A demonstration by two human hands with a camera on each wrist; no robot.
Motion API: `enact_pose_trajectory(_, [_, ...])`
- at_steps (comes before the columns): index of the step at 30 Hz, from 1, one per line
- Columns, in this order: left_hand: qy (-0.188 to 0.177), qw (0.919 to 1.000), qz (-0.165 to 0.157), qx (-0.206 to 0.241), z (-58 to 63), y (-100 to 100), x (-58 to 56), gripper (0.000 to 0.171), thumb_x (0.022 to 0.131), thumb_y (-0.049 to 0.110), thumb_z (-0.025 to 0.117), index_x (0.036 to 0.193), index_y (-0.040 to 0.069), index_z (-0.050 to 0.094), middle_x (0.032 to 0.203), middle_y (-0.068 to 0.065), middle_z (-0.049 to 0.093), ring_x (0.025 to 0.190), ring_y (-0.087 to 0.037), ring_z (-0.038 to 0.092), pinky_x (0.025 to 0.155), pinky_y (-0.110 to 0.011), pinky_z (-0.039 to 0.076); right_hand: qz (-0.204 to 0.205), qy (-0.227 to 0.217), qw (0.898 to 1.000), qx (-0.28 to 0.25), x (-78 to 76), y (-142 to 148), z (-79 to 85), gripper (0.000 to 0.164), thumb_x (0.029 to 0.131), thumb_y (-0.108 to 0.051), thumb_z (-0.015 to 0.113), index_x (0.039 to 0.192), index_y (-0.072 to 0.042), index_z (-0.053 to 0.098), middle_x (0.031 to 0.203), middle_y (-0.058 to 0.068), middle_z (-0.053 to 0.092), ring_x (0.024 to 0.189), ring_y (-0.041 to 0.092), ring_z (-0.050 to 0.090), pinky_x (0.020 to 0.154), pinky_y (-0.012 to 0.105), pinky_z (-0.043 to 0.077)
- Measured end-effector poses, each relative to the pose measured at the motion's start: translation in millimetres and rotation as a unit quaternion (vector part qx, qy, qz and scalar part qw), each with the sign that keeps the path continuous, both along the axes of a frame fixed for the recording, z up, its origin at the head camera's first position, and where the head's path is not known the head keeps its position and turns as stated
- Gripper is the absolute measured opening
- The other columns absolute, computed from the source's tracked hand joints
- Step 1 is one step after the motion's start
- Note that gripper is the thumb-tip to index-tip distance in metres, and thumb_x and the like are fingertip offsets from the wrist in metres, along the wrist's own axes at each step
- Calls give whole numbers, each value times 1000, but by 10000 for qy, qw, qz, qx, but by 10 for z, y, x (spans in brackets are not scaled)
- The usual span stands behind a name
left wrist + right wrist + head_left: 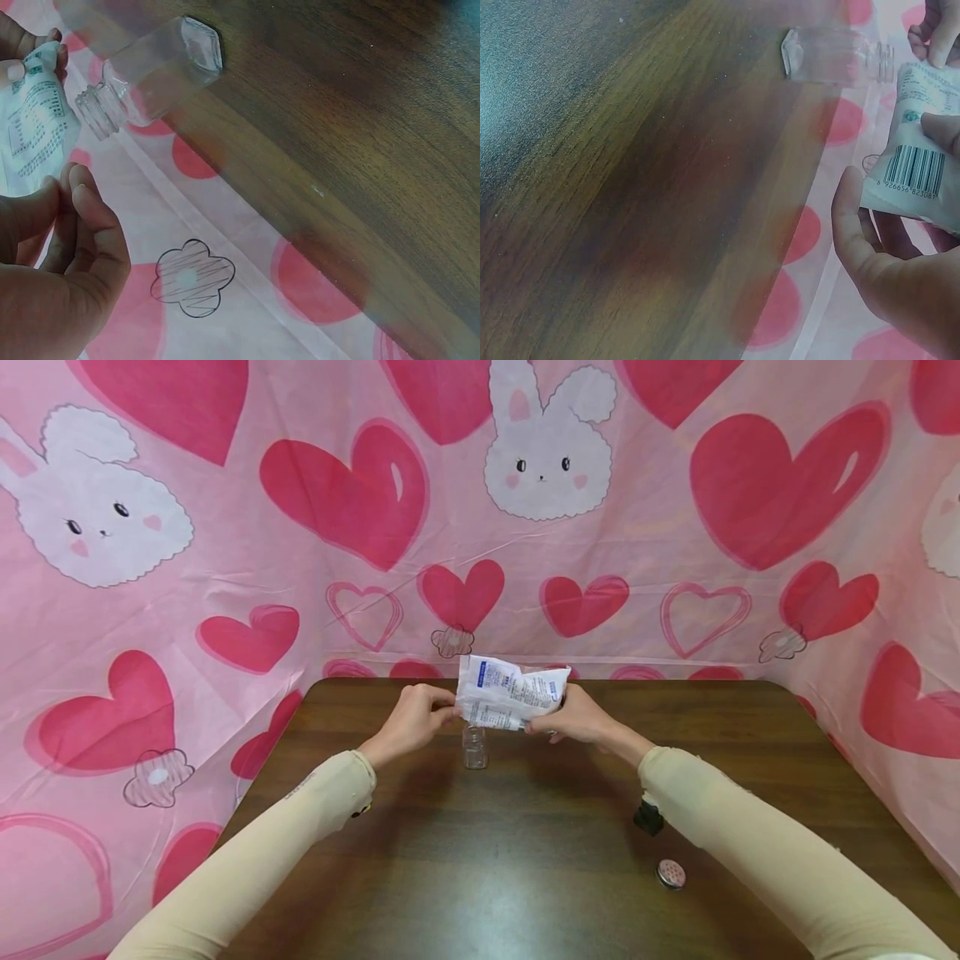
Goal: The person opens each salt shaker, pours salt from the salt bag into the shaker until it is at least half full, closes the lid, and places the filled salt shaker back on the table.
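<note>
A white printed packet is held up between both hands, tilted over the far part of the table. My left hand pinches its left edge between thumb and fingertips. Its right end is gripped by my right hand, near the barcode seen in the right wrist view. Just below the packet's left end stands a clear, empty-looking bottle, upright and uncapped. In the left wrist view its threaded neck is close beside the packet's edge.
A round metal-rimmed lid with a pink dotted top lies on the brown wooden table, at the right front. Below the right sleeve shows a small black object. Pink heart-patterned cloth hangs behind the table.
</note>
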State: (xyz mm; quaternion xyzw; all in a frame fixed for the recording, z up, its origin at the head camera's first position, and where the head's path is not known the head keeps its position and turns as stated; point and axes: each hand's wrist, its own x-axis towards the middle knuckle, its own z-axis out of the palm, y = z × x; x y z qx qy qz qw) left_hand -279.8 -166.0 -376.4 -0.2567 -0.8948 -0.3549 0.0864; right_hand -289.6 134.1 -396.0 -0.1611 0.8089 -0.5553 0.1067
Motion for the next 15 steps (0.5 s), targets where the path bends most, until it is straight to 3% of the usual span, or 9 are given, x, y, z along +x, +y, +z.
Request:
enact_pose_trajectory(8, [86,10000,15,-15,-14,6,-5,10,95,1,77,87,7,79,71,0,67,65,-12,55,58,-29,45,-49,-42,10000,-6,5,-9,6,40,83,-9,85,119,-2,69,97,10,78,85,26,73,76,63,58])
enact_pose_trajectory(15, [46,10000,22,-10,-3,9,1,9,95,1,77,88,6,80,73,-3,70,65,-13,57,59,-30,47,-61,-26,10000,23,15,-8,26,39,83,-9,85,118,-2,69,97,10,78,84,24,73,73,58,60])
